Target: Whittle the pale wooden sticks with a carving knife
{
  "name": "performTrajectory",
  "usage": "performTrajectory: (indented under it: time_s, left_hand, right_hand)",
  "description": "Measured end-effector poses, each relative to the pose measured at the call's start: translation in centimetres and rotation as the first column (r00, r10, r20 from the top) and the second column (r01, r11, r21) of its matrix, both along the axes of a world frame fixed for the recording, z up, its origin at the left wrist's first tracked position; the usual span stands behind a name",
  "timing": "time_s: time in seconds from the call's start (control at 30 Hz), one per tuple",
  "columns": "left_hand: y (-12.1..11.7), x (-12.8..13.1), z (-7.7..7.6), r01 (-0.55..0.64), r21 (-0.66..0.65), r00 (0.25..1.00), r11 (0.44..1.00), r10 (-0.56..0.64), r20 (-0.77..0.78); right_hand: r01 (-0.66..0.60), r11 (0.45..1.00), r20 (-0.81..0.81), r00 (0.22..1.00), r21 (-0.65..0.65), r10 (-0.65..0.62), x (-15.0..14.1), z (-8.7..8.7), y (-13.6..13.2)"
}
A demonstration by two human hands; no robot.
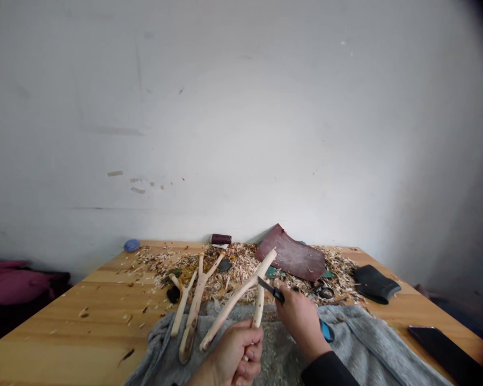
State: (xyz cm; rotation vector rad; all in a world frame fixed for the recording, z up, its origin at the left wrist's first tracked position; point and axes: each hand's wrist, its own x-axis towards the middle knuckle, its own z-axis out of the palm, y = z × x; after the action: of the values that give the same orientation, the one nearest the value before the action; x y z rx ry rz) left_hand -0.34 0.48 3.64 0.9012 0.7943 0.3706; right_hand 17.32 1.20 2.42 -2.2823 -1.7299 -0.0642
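My left hand (235, 356) grips the lower end of a peeled forked branch (235, 296) of pale wood, low in the view. My right hand (301, 321) is shut around a knife (270, 289) with a dark blade and a blue handle, which shows below my fist. The blade sits at the branch's fork, touching or very close to the wood. Two more peeled branches (194, 308) lie on the cloth to the left of my hands.
A grey cloth (346, 343) covers the near table edge. Wood shavings (233, 271) are heaped on the wooden table (64, 332). Behind them lie a maroon leather piece (292, 254), black scissors (324, 291) and a black rubber piece (374, 284). A black phone (443, 354) sits at the right.
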Motion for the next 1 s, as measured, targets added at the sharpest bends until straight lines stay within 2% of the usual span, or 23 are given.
performTrajectory:
  time_s: [0.07, 0.2, 0.33, 0.63, 0.87, 1.0]
  left_hand:
    - [0.0, 0.1, -0.1, -0.033, 0.027, 0.999, 0.999, 0.033, -0.010]
    - [0.2, 0.3, -0.5, -0.195, 0.126, 0.974, 0.973, 0.207, -0.093]
    - [0.5, 0.4, -0.9, -0.263, 0.195, 0.943, 0.945, 0.295, -0.157]
    - [0.4, 0.5, -2.0, -0.254, 0.287, 0.947, 0.924, 0.298, -0.122]
    - [0.2, 0.2, -2.2, -0.222, 0.290, 0.964, 0.931, 0.255, -0.080]
    - [0.4, 0.3, -2.3, -0.232, 0.290, 0.960, 0.929, 0.266, -0.085]
  right_hand:
    - [-0.048, 0.999, 0.004, 0.999, -0.003, 0.048, 0.0, 0.0, -0.2]
    - [-0.175, 0.984, 0.005, 0.985, -0.022, 0.175, -2.2, -0.1, -1.1]
    - [-0.208, 0.977, -0.004, 0.978, -0.041, 0.208, -3.9, -0.2, -1.5]
    - [-0.148, 0.988, 0.019, 0.989, -0.048, 0.149, -3.6, -0.2, -1.2]
    - [-0.055, 0.998, 0.018, 0.998, -0.044, 0.056, -1.9, 0.1, -0.5]
    - [-0.114, 0.993, 0.018, 0.993, -0.037, 0.115, -2.1, 0.1, -0.8]
